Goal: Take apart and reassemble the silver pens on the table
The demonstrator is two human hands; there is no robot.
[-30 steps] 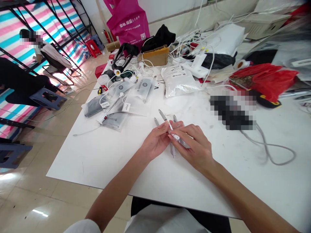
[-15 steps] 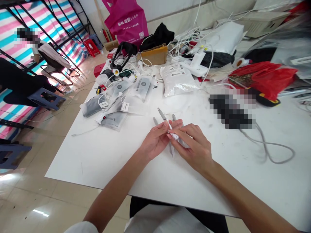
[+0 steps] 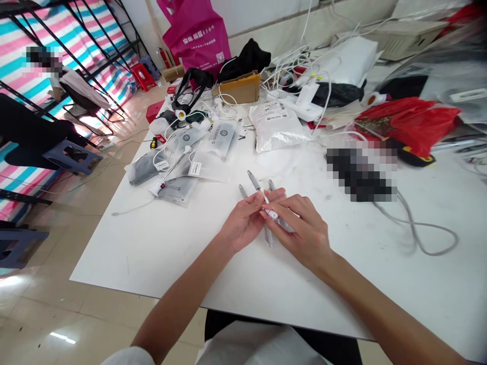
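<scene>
Over the middle of the white table [image 3: 160, 243] my left hand [image 3: 247, 219] and my right hand [image 3: 304, 230] meet, both with fingers closed on a slim grey pen [image 3: 255, 183] that sticks out away from me. My right fingertips pinch a small white piece at the pen's near part. Two more grey pens lie on the table: one [image 3: 242, 190] just left of the held pen, one [image 3: 271, 184] just right of it. Another pen end shows below my fingers.
Grey and clear packaged pouches [image 3: 213, 147] lie at the far left, a white pouch [image 3: 277, 126] behind. Cables, a cardboard box [image 3: 239, 88], a red bag [image 3: 414, 121] and a grey cable loop [image 3: 426, 233] crowd the back and right. A seated person is far left.
Both hands stay together on the pen with almost no movement; the view has shifted slightly.
</scene>
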